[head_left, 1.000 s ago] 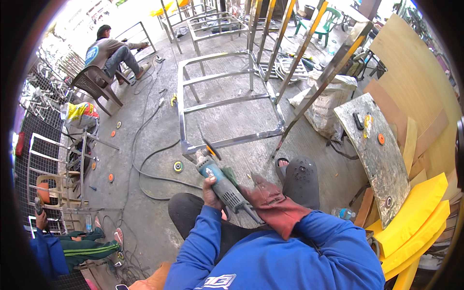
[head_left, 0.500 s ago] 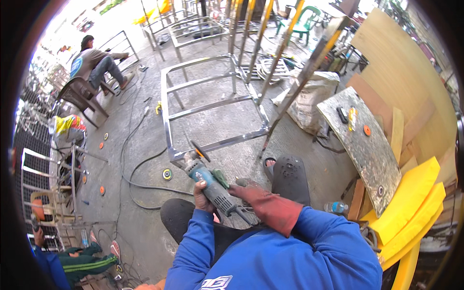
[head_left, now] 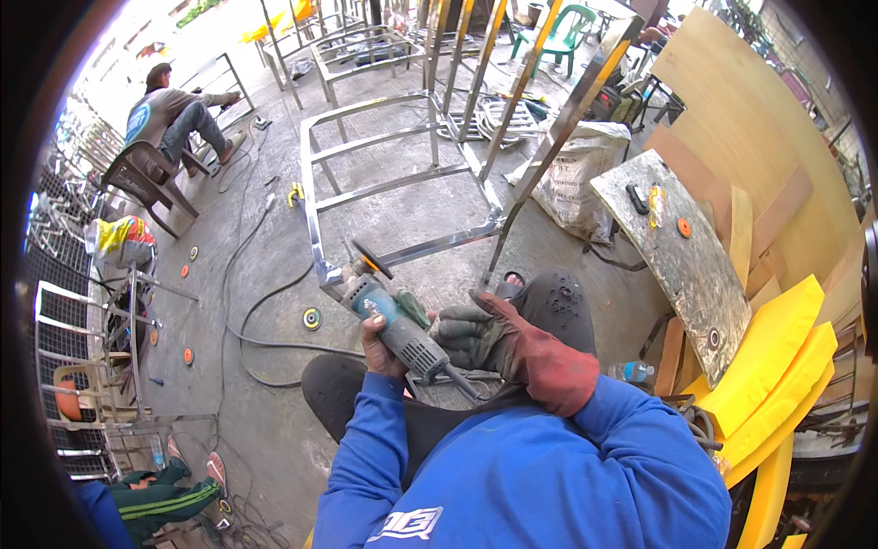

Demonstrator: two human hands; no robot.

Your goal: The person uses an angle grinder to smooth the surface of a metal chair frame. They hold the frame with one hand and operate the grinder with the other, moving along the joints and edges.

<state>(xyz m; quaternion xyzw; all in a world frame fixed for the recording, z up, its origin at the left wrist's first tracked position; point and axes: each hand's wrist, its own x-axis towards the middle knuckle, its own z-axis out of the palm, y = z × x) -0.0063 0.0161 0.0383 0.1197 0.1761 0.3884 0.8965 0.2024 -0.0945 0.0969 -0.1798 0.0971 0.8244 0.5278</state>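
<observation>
While the head view showed the left hand (head_left: 382, 353) clamped round the angle grinder (head_left: 402, 339) near the metal frame (head_left: 393, 186), the gloved right hand (head_left: 498, 339) had thumb and fingers apart. The frame looked assembled; remaining grinding was unclear.

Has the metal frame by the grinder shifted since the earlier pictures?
No. The frame sits the same against the yellow-ringed disc on the floor near its corner; only the camera view shifted.
</observation>
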